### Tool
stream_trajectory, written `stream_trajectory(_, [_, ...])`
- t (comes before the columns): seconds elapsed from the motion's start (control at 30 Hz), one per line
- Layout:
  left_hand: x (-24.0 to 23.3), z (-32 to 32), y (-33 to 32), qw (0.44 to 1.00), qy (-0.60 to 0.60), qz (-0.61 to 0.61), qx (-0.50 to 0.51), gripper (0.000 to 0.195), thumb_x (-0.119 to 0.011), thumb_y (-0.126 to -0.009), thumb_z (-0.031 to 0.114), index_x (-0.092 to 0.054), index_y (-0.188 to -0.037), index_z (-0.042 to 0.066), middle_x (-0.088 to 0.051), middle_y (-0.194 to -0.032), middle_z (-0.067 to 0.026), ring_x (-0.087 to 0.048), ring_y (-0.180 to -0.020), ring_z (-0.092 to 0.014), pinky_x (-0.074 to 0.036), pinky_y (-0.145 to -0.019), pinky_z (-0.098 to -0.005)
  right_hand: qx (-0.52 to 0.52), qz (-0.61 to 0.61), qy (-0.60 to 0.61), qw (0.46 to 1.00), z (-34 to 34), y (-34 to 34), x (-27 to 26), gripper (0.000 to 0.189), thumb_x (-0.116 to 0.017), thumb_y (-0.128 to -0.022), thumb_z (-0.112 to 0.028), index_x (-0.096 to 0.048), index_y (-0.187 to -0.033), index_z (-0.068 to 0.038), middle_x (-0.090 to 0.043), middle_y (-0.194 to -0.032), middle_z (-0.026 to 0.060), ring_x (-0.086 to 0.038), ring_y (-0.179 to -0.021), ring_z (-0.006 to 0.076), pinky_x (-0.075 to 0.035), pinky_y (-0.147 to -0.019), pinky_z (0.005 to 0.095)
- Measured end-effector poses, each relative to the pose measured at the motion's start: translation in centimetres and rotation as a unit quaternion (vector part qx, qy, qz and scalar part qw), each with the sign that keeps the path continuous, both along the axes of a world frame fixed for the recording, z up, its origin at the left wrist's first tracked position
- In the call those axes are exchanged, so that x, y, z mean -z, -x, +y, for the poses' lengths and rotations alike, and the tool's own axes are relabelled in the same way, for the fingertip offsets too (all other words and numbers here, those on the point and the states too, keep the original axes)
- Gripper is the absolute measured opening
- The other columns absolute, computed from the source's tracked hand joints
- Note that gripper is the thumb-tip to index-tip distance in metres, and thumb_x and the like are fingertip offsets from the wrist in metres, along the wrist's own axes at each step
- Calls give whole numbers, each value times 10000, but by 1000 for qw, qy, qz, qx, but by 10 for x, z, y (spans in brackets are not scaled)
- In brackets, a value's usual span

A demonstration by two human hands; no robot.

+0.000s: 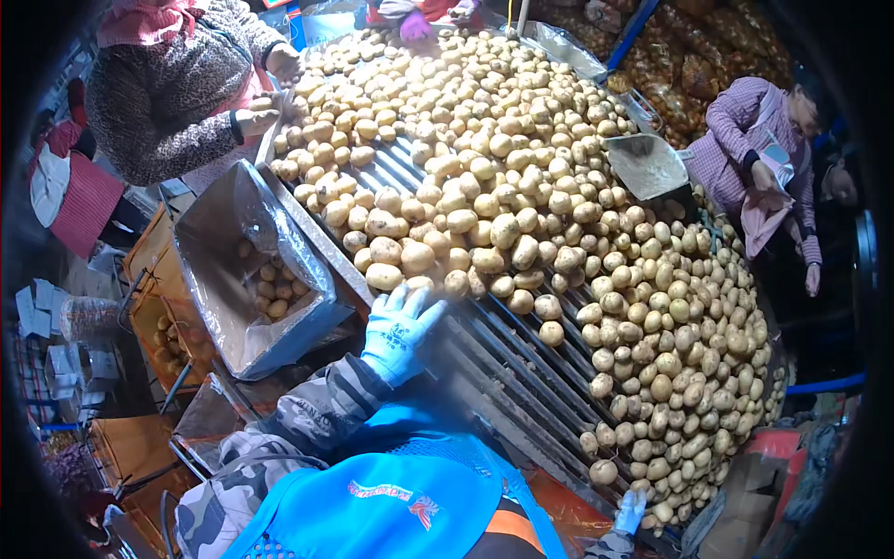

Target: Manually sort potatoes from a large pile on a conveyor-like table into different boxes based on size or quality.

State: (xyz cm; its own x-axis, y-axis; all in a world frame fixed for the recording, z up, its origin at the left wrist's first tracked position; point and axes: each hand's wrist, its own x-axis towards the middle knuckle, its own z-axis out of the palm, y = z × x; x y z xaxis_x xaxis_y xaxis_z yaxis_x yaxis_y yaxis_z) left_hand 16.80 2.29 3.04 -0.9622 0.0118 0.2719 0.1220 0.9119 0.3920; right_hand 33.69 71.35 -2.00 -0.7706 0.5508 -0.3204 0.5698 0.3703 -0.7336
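Note:
A broad heap of potatoes [489, 202] covers a slatted metal sorting table [517, 377] in front of me. My left hand [399, 339], in a pale blue knit glove, reaches to the near-left edge of the heap. Its fingers are spread and their tips meet the closest potatoes; nothing shows in its grasp. Far off at the lower right, my right hand [631, 511] wears a similar glove and lies against the near end of the heap. Whether it grips a potato cannot be made out. Just left of my left hand stands a plastic-lined box [223, 279] with several potatoes inside.
A metal scoop [648, 166] rests on the heap's right side. Co-workers' hands [258, 115] are at the table's left edge, others [417, 26] at its far end. Another person [754, 154] stands to the right. Orange bags on metal frames [157, 314] line the left.

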Motion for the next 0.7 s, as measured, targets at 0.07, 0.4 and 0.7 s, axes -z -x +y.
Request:
stream_trajectory(0.07, [8,8,10,995,79,-41,-36,734,-751,-630,210,-575,-1343,186,-505,-1366,-168,-455,-1253,-407,-382,-958,-623,1,-81,67,994,2,21,6,670,-594,-960,-326,-307,-1525,-109,-452,-1434,158,-516,-1233,257,-512,-846,374])
stream_trajectory(0.4, [52,-25,129,999,-4,18,-36,682,-725,-627,119,-608,-1294,203,-389,-1489,-226,-422,-1306,-480,-432,-1021,-547,75,-78,42,993,-68,127,14,629,-605,-953,-396,-391,-1482,-132,-595,-1251,59,-600,-958,172,-433,-483,237])
stream_trajectory(0.7, [39,-29,250,981,171,94,-20,526,-693,-699,137,-648,-1222,167,-522,-1366,-212,-452,-1293,-419,-478,-903,-499,78,93,105,987,-130,253,28,652,-689,-923,-330,-435,-1449,-38,-456,-1460,118,-475,-1284,218,-468,-970,375])
